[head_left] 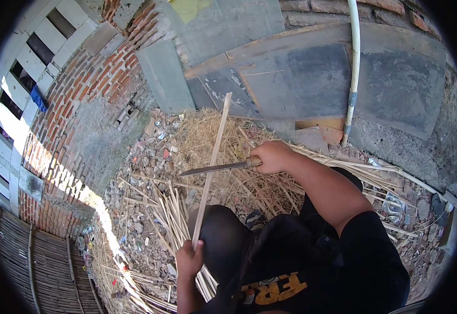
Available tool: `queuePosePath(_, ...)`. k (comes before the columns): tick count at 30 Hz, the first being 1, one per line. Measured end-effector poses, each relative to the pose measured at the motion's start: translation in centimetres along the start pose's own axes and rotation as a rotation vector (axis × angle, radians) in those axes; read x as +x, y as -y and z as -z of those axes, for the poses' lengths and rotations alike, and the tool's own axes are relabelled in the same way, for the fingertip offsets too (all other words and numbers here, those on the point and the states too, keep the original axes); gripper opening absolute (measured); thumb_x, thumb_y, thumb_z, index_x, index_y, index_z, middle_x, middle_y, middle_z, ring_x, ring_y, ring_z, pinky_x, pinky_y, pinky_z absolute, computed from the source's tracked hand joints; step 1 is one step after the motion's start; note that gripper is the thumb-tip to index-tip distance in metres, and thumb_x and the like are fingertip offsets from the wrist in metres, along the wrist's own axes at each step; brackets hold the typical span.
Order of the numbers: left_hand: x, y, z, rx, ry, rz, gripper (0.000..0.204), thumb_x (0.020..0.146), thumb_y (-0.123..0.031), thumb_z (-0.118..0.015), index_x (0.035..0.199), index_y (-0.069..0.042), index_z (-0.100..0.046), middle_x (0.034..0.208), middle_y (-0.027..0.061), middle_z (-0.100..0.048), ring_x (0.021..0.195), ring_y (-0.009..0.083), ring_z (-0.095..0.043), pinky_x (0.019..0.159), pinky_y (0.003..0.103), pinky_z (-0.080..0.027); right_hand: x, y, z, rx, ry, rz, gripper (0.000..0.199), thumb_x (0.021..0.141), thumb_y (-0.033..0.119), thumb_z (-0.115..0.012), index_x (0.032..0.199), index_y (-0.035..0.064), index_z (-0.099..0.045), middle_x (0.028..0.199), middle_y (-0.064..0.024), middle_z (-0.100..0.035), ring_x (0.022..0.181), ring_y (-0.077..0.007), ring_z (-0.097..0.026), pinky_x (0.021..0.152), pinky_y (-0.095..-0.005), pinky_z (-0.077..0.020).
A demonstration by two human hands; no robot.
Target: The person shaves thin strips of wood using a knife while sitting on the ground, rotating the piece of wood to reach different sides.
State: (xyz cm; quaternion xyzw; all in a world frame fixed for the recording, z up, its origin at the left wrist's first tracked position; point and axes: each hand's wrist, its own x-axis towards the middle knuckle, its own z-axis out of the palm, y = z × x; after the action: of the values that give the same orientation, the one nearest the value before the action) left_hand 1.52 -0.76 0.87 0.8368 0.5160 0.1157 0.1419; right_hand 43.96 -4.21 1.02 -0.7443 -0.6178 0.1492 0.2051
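My right hand (271, 157) is closed round the wooden handle of a long knife (215, 168), whose dark blade points left. The blade crosses a pale bamboo strip (215, 149); I cannot tell whether they touch. Near its lower end my left hand (190, 257) grips the strip, which rises past my bent knee (215, 233) and leans slightly right at its top. Several split bamboo strips (172, 215) lie in a bundle on the ground just left of my knee. Shavings (200, 133) are heaped beyond the knife.
Rubble (139, 180) covers the ground. More long strips (390, 180) lie at the right. A pale pipe (354, 63) stands before dark boards (307, 78) leaning on the wall. A brick wall (71, 125) rises at the left, with a slatted bamboo panel (16, 261) below it.
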Motion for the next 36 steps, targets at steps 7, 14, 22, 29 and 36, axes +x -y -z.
queuePosePath(7, 0.6, -0.6, 0.4, -0.061, 0.068, 0.044, 0.051, 0.1, -0.043, -0.058, 0.078, 0.003, -0.055, 0.067, 0.0274, -0.06, 0.068, 0.0479, -0.064, 0.061, 0.051, -0.046, 0.9, 0.3, 0.4, -0.035, 0.074, -0.049, 0.048, 0.076, 0.032, -0.073, 0.121, 0.0164, -0.071, 0.101, -0.0141, -0.073, 0.097, -0.0339, -0.07, 0.084, -0.0467, -0.0557)
queuePosePath(14, -0.1, -0.5, 0.0, -0.114, -0.021, -0.002, 0.05, 0.1, -0.044, -0.059, 0.081, 0.003, -0.059, 0.066, 0.0279, -0.062, 0.067, 0.0496, -0.064, 0.06, 0.054, -0.048, 1.8, 0.7, -0.7, -0.031, 0.086, -0.003, 0.039, 0.076, 0.028, -0.073, 0.11, 0.0113, -0.071, 0.095, -0.0173, -0.072, 0.094, -0.0364, -0.069, 0.082, -0.049, -0.0545)
queuePosePath(22, 0.2, -1.3, 0.8, -0.14, 0.081, 0.033, 0.051, 0.099, -0.046, -0.06, 0.078, 0.001, -0.056, 0.067, 0.0268, -0.062, 0.068, 0.049, -0.064, 0.061, 0.054, -0.048, 1.2, 1.7, -0.7, -0.085, 0.054, 0.067, 0.033, 0.077, 0.03, -0.074, 0.104, 0.0114, -0.068, 0.086, -0.0157, -0.07, 0.086, -0.0377, -0.068, 0.075, -0.0491, -0.0533)
queuePosePath(29, 0.7, -2.9, 2.1, -0.059, 0.117, 0.027, 0.053, 0.089, -0.047, -0.073, 0.078, 0.002, -0.057, 0.064, 0.0238, -0.061, 0.065, 0.0449, -0.064, 0.06, 0.049, -0.049, 1.4, 1.2, -0.2, 0.002, 0.053, 0.048, 0.03, 0.074, 0.026, -0.073, 0.099, 0.0103, -0.068, 0.087, -0.0145, -0.07, 0.088, -0.0367, -0.068, 0.077, -0.0485, -0.0533)
queuePosePath(36, 2.0, -3.3, 0.8, 0.022, 0.108, 0.064, 0.051, 0.087, -0.044, -0.077, 0.076, 0.002, -0.057, 0.063, 0.0226, -0.06, 0.062, 0.0416, -0.063, 0.059, 0.047, -0.047, 1.1, 0.2, -0.4, -0.021, 0.021, 0.048, 0.032, 0.077, 0.029, -0.076, 0.101, 0.0103, -0.068, 0.081, -0.0143, -0.069, 0.084, -0.0371, -0.068, 0.073, -0.0483, -0.0526)
